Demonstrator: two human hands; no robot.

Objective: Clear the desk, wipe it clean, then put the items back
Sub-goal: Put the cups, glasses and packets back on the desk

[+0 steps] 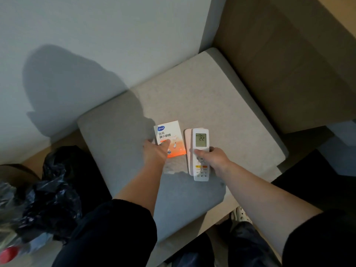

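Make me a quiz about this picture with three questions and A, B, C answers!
1. Where does the box lie?
A. left of the remote
B. right of it
C. on top of it

2. What colour is the box's lower part?
A. green
B. purple
C. orange

3. What is the right hand doing?
A. hanging free
B. gripping the remote
C. pressing the box

Answers:
1 A, the box sits on the remote's left side.
2 C, it is white on top and orange below.
3 B, the thumb lies on the buttons and the fingers curl round the side.
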